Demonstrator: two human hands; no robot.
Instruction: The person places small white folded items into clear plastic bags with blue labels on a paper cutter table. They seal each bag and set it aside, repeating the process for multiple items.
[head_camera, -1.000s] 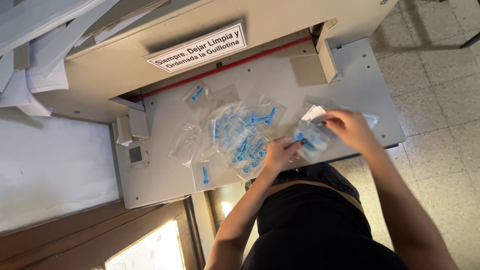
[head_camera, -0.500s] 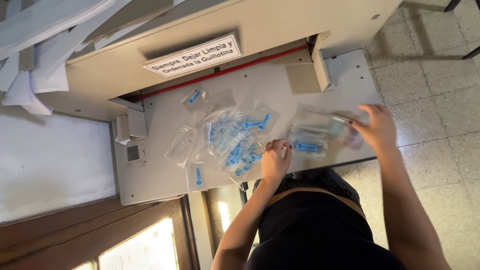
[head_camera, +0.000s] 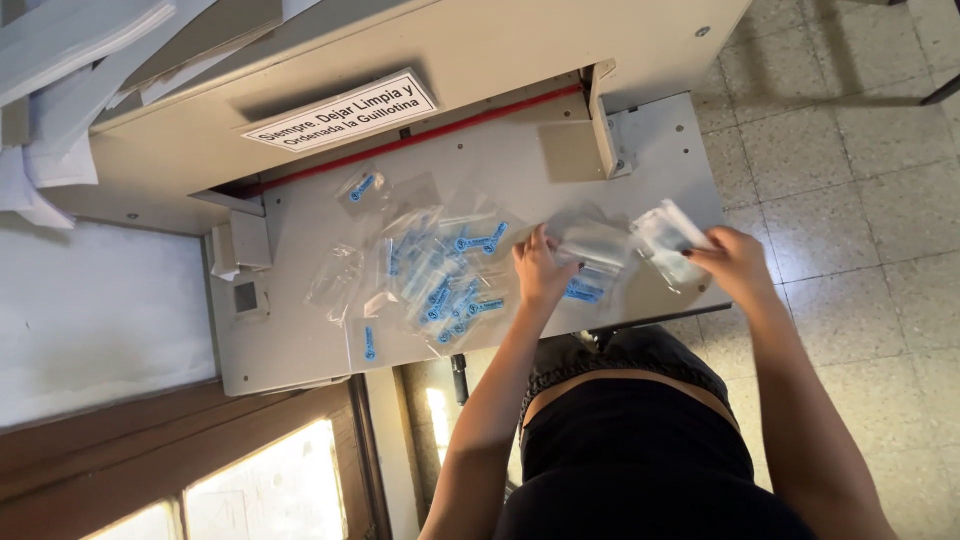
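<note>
Grey and flat, the surface (head_camera: 300, 345) of a paper-cutting machine fills the middle of the room's view, with a red line (head_camera: 420, 135) running along the back where the machine's beige housing (head_camera: 480, 40) rises. Worn floor tiles (head_camera: 860, 160) lie off to one side, a white sheet (head_camera: 90, 310) and a wooden frame with glass (head_camera: 200, 470) to the other. Stacked white paper (head_camera: 60, 50) sits on top of the machine.

Scattered over the surface is a loose pile of small clear plastic bags with blue print (head_camera: 440, 280); a few single bags lie apart, one near the red line (head_camera: 360, 187), one at the near edge (head_camera: 368, 343).

The person stands close against the surface edge in dark clothing. The left hand (head_camera: 540, 272) lies flat, fingers spread, pressing on bags beside the pile; its grip is open. The right hand (head_camera: 737, 265) is out toward the surface's end, its grip closed on a small bunch of clear bags (head_camera: 668, 238), held just above the surface. Between the two hands a few more bags (head_camera: 590, 262) lie.
</note>
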